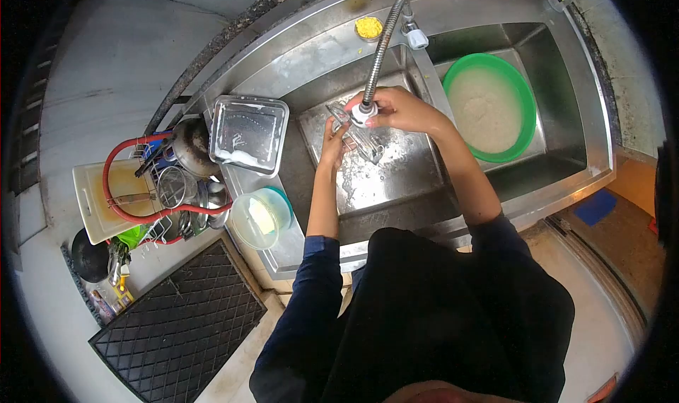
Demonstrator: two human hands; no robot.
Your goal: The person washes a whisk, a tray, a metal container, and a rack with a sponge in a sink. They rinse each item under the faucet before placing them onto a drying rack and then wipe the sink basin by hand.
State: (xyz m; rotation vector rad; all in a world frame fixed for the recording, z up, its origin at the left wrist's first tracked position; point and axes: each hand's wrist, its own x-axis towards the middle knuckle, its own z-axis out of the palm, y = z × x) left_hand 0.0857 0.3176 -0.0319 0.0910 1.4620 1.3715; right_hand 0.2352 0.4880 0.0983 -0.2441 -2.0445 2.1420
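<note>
Over the left basin of the steel sink (385,203), my left hand (332,147) is closed on a clear see-through container (362,145), tilted under the faucet. Its exact kind is hard to make out among the glints and water. My right hand (403,111) has its fingers wrapped round the white faucet head (364,114) at the end of a flexible metal spout (382,49). Close to my left forearm, a round clear tub (251,222) with something pale yellow inside stands on the sink's left ledge.
A green basin (529,99) of cloudy water sits in the right sink bowl. On the left ledge lies a square clear container (247,130) with suds. A small bowl of yellow bits (368,28) stands behind the faucet. Further left is a dish rack (159,226) with a pan and utensils.
</note>
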